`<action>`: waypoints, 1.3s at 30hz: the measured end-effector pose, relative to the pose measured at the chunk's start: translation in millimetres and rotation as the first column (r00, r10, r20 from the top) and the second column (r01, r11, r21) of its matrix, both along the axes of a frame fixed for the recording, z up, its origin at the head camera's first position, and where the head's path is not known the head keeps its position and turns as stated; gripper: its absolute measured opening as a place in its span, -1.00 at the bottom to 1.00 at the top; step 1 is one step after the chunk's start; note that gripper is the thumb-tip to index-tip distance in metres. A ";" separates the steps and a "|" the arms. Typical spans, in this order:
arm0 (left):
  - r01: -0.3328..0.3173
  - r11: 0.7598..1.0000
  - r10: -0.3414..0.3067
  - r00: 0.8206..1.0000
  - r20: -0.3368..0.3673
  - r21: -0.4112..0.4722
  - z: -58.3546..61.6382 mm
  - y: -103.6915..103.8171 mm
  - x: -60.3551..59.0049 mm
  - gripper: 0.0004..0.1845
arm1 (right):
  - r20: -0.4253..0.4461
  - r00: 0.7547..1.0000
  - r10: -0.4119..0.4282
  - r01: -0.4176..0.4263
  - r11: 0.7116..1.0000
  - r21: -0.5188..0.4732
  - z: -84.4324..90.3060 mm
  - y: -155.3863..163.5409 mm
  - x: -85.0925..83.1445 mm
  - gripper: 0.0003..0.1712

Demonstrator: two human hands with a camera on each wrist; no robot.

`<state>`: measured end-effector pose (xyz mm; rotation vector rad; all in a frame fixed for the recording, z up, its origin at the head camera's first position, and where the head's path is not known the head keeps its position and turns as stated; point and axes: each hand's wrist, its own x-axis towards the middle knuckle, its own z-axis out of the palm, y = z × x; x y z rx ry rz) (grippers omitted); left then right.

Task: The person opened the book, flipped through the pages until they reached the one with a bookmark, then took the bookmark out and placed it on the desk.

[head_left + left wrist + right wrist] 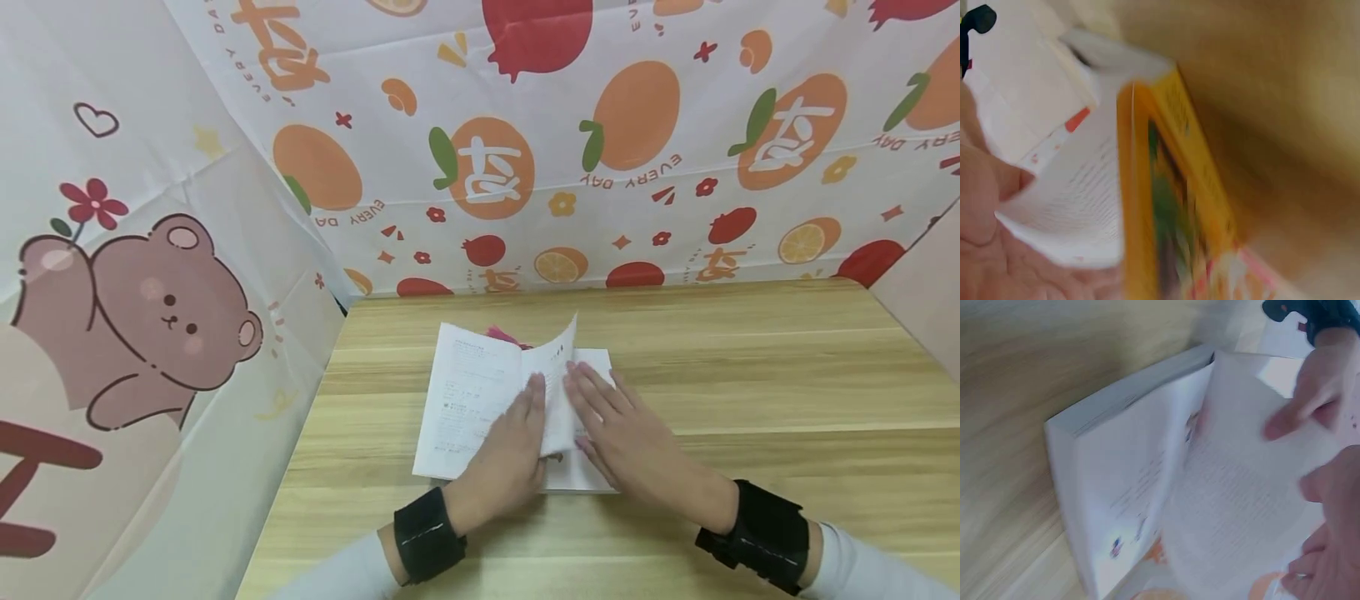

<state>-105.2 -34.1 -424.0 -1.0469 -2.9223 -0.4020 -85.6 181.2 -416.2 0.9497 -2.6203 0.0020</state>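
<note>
Wooden table under me, fruit-print cloth walling it in. Both my hands lie flat-fingered on an open book at the near middle: left hand beside a raised page, right hand on the right side. Bare table spreads rightward.

The head view looks down over the bench; both wrist views sit close, sharing the open book.

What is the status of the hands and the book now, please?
Left hand flat on the open book. Right hand flat beside a raised page. Nothing else on the wooden table.
</note>
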 end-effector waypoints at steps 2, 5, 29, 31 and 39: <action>-0.047 0.999 0.045 0.995 -0.092 -0.018 7.5 -3.3 0.8 0.07 | 0.037 0.998 -0.056 0.056 0.998 -0.002 -3.3 6.9 1.4 -0.15; -0.082 0.991 0.057 0.975 -0.217 -0.108 15.7 -10.1 1.0 0.16 | 0.176 0.980 -0.097 0.092 0.995 0.032 -8.5 18.7 5.7 -0.11; 0.048 0.930 -0.014 0.995 0.095 -0.365 3.7 -34.5 -17.0 -0.35 | 0.499 0.864 -0.070 0.088 0.996 -0.011 -15.5 34.9 -12.5 0.17; 0.040 0.935 -0.001 0.994 0.110 -0.353 4.2 -35.0 -16.9 -0.34 | 0.499 0.864 -0.072 0.088 0.996 -0.008 -16.2 35.4 -13.1 0.16; 0.043 0.942 0.003 0.991 0.135 -0.333 3.9 -35.3 -15.8 -0.33 | 0.504 0.861 -0.068 0.075 0.997 0.006 -15.3 34.8 -13.4 0.07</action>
